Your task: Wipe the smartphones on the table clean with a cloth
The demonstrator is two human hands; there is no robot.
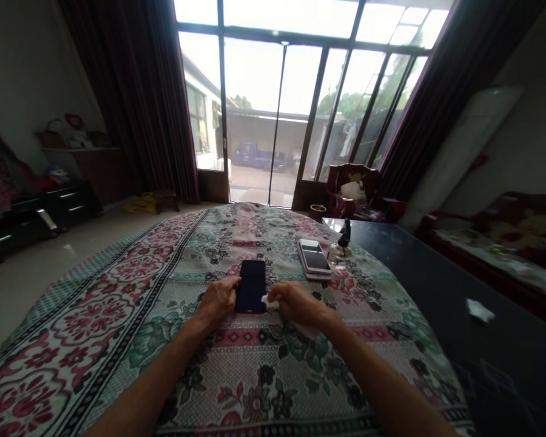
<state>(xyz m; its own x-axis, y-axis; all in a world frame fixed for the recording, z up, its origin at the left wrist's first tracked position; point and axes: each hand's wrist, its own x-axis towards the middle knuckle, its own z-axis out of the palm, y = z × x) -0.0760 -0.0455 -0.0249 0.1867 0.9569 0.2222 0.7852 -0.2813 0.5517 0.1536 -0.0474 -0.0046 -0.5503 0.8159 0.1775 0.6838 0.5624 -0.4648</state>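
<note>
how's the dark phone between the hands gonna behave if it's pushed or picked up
The dark phone is probably stiff, judging by its straight-edged slab shape. Its smooth-looking face may be slippery. Being thin and broad, it would likely slide across the patterned cloth rather than roll.

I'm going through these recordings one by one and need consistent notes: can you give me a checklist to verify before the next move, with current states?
1. Left hand gripping the dark phone at its left edge: ok.
2. Right hand holding the white tissue by the phone's lower right: ok.
3. Stacked pale phones apart from both hands: ok.
4. Dark phone free of smudges: cannot tell.
5. No loose tissue about: not ok; a crumpled white piece lies on the dark table.
</note>
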